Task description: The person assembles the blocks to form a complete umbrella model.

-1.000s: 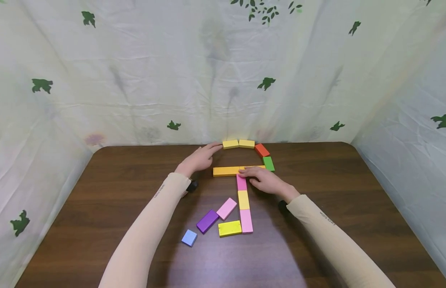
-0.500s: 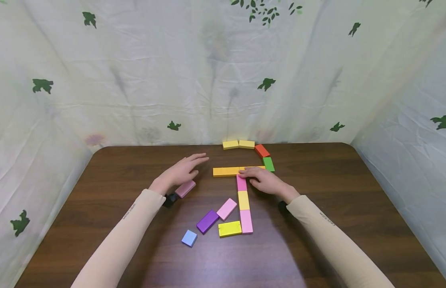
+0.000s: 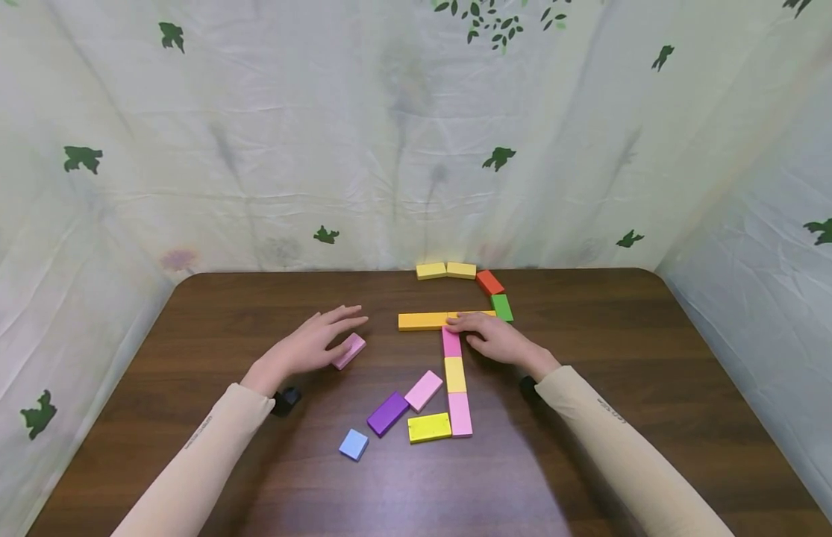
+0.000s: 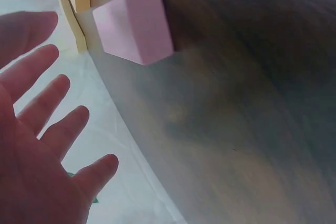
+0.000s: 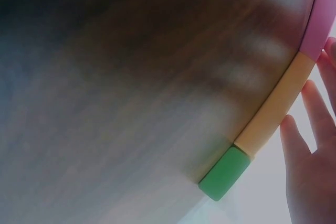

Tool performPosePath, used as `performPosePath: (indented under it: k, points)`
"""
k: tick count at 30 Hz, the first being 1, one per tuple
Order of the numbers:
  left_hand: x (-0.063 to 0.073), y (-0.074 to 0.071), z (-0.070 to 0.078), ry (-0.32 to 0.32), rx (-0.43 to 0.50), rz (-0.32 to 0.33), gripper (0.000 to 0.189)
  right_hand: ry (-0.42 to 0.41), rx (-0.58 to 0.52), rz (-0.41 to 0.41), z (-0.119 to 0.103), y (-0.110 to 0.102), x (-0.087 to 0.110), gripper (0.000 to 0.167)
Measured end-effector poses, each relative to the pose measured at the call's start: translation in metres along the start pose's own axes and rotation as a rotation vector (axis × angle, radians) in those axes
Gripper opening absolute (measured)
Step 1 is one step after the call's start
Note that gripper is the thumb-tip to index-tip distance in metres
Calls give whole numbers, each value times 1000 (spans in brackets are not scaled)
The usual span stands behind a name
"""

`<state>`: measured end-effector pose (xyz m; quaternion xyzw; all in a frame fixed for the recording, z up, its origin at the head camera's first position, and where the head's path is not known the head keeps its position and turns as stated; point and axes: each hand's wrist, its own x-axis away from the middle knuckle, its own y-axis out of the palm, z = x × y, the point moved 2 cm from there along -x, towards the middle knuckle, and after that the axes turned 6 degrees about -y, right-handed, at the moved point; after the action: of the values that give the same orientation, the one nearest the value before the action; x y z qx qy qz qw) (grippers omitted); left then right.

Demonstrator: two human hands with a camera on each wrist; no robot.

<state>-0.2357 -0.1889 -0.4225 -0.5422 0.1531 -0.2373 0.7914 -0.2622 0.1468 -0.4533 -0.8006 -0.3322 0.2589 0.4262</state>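
My left hand [image 3: 311,343] is held with fingers stretched out beside a loose pink block [image 3: 353,350]; the thumb overlaps the block in the head view. In the left wrist view a gap shows between those fingers and the pink block [image 4: 136,27]. My right hand [image 3: 494,337] rests with relaxed fingers where a row of two orange blocks [image 3: 422,321] meets the top pink block [image 3: 451,343] of a column. Below that pink block follow a pale yellow block [image 3: 455,374] and another pink block [image 3: 460,415]. The right orange block is partly hidden behind the right hand.
Two pale yellow blocks [image 3: 432,271], a red block [image 3: 489,282] and a green block [image 3: 502,307] curve along the table's back edge. Nearer lie a bright yellow block [image 3: 429,428], a tilted pink block [image 3: 424,391], a purple block [image 3: 388,414] and a blue block [image 3: 354,444].
My left hand has drawn back from the pale yellow blocks, down and to the left, to the loose pink block, which has come into view. The right hand stays in place.
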Motion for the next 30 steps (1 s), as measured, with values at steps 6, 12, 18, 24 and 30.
performPosePath:
  k: [6, 12, 18, 24, 30]
  points:
    - [10, 3, -2, 27, -31, 2, 47, 7, -3, 1, 2, 1, 0, 39]
    - [15, 6, -3, 22, -27, -55, 54, 16, -3, -4, 0, 1, 0, 39]
    - [13, 11, -5, 11, -50, -84, 58, 28, 2, -10, 0, 1, 0, 40]
    - [11, 15, -7, -13, -42, -88, 55, 23, 1, -10, 1, 1, 0, 40]
    - [9, 16, -6, -7, -24, -64, 52, 18, -5, -6, 1, 1, 1, 40]
